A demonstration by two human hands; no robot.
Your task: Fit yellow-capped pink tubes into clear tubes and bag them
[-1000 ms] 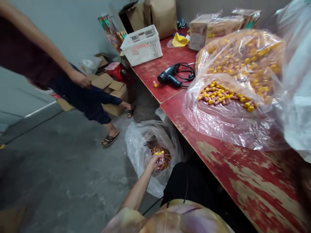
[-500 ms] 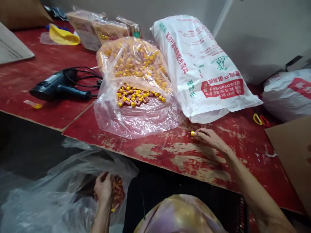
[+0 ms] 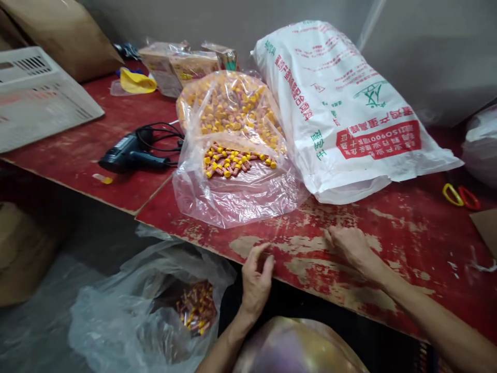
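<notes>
My left hand (image 3: 256, 285) is at the table's front edge, thumb and curved fingers apart, with nothing visible between them. To its right, my right hand (image 3: 351, 247) is over the worn red tabletop, fingers curled together; whatever they may hold is hidden. Beyond my hands on the table lies a clear plastic bag (image 3: 236, 202) with many small yellow-capped, reddish-brown pieces (image 3: 227, 161). Below the table edge at the left, another clear plastic bag (image 3: 116, 321) stands open with more of these pieces (image 3: 198, 308) inside.
A large white printed sack (image 3: 330, 103) leans beside the bag. A black heat gun (image 3: 124, 153) with its cord lies at the left, near a white crate (image 3: 42, 98). Scissors (image 3: 460, 197) with yellow and red handles lie at the right. Wrapped packs (image 3: 194, 67) stand behind.
My left hand has come up from the lower bag to the table edge. My right hand has moved lower; the yellow-capped piece seen in its fingers no longer shows. The view has shifted.
</notes>
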